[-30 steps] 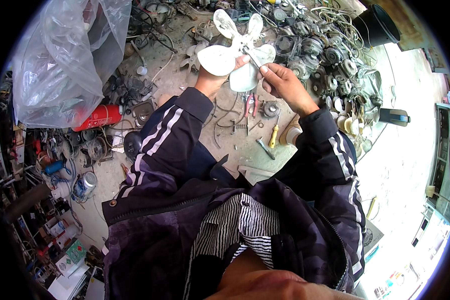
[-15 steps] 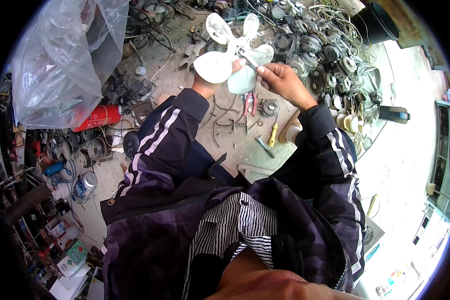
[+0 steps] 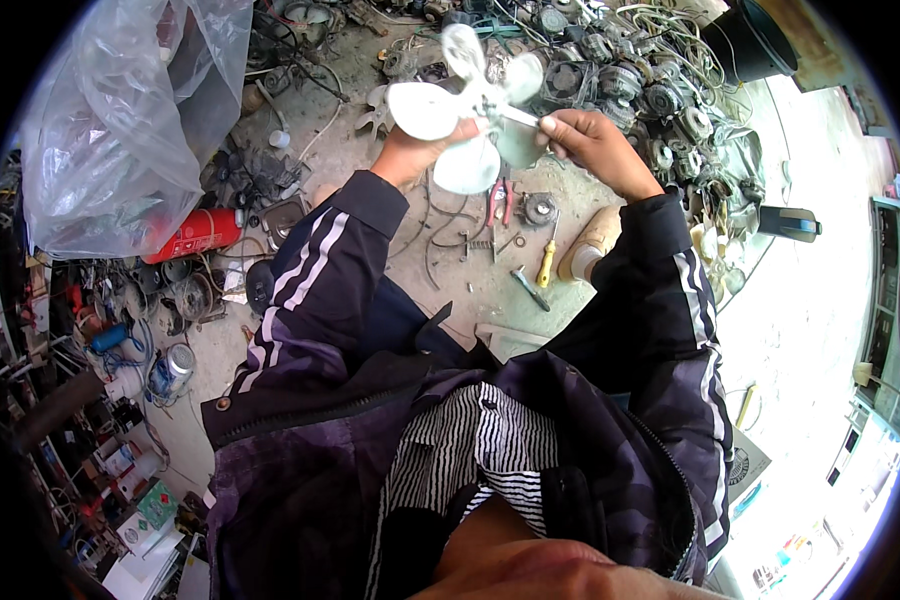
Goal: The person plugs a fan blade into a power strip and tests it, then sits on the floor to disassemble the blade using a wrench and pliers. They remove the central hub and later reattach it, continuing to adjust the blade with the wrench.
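Observation:
I hold a white five-bladed plastic fan [image 3: 428, 108] up over the floor; it is slightly blurred. My left hand [image 3: 415, 150] grips it from underneath, thumb near the hub. My right hand [image 3: 592, 150] pinches a slim pale metal tool, apparently a wrench [image 3: 518, 114], which reaches to the hub. Below lie red-handled pliers [image 3: 500, 203], a small round metal part [image 3: 540, 208], a yellow-handled screwdriver [image 3: 547, 264] and a hammer-like tool [image 3: 530, 288].
A pile of motor parts and cables [image 3: 650, 90] fills the upper right, beside a black bucket [image 3: 740, 40]. A large clear plastic bag [image 3: 120, 130] and red cylinder [image 3: 205, 235] are left. Tangled scrap [image 3: 145, 300] lies lower left.
The fan has turned, its blades now at different angles. My right hand and the tool have moved right, and my left hand has shifted slightly left.

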The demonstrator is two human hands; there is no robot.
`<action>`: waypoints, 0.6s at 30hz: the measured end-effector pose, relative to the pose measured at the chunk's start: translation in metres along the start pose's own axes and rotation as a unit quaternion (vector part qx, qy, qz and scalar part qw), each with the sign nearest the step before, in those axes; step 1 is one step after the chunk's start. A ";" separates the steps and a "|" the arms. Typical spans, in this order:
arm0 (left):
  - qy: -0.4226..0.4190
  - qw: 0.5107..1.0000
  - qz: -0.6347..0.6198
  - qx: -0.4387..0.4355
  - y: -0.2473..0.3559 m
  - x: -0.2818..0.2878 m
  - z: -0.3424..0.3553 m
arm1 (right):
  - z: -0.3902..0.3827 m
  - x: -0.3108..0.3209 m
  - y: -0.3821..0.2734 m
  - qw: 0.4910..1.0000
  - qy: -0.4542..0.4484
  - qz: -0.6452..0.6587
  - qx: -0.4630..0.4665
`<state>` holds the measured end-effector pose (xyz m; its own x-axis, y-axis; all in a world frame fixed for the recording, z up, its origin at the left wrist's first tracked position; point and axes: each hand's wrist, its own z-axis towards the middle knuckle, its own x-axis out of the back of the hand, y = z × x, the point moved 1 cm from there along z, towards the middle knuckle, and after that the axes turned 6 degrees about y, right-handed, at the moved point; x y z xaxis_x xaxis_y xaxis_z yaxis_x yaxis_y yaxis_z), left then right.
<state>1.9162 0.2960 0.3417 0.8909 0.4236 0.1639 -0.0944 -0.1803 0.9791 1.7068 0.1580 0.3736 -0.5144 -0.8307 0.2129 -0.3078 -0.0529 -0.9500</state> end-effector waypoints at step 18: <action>0.022 0.973 -0.209 0.092 0.011 -0.010 -0.002 | -0.004 -0.037 0.005 0.973 -0.033 0.209 -0.094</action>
<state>1.9052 0.2911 0.3508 0.8135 0.5317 -0.2357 0.3576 -0.1377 0.9237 1.7206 0.1905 0.3617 -0.5760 -0.7915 -0.2044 -0.2270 0.3950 -0.8902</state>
